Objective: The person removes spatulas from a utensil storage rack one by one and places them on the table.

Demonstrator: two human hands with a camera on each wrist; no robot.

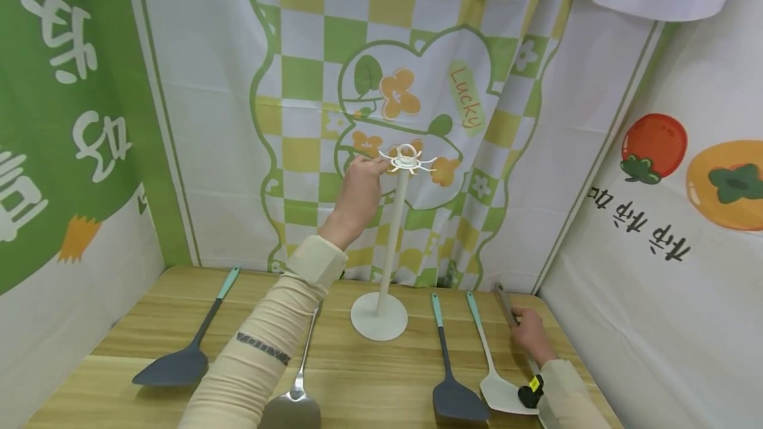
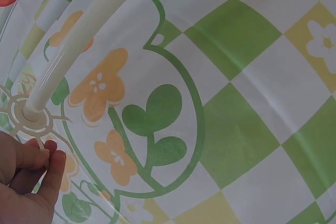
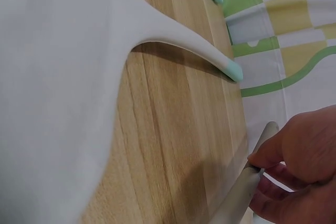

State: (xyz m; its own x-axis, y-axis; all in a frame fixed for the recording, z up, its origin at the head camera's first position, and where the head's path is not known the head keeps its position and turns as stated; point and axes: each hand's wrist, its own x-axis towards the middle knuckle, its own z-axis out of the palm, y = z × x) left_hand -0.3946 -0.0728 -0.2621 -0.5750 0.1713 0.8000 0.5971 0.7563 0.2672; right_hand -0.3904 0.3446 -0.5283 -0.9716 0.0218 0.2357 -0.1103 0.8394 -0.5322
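A cream utensil stand (image 1: 393, 237) rises from a round base on the table, with a ring of curved hooks (image 1: 406, 164) at its top. My left hand (image 1: 361, 190) pinches one of those hooks between thumb and fingers, as the left wrist view also shows. At the right end of the table, my right hand (image 1: 532, 335) holds a utensil by its grey-beige handle (image 3: 236, 198). The utensil's working end is mostly hidden by the hand and sleeve. Left of it lies a white turner (image 1: 503, 392) with a mint handle end.
A dark grey turner (image 1: 448, 397) lies right of the stand's base. Left of the base are a steel turner (image 1: 293, 409), partly behind my left sleeve, and another dark grey turner (image 1: 179, 364). A checkered curtain (image 1: 304, 85) hangs behind the wooden table (image 1: 352, 376). Printed cloth walls flank both sides.
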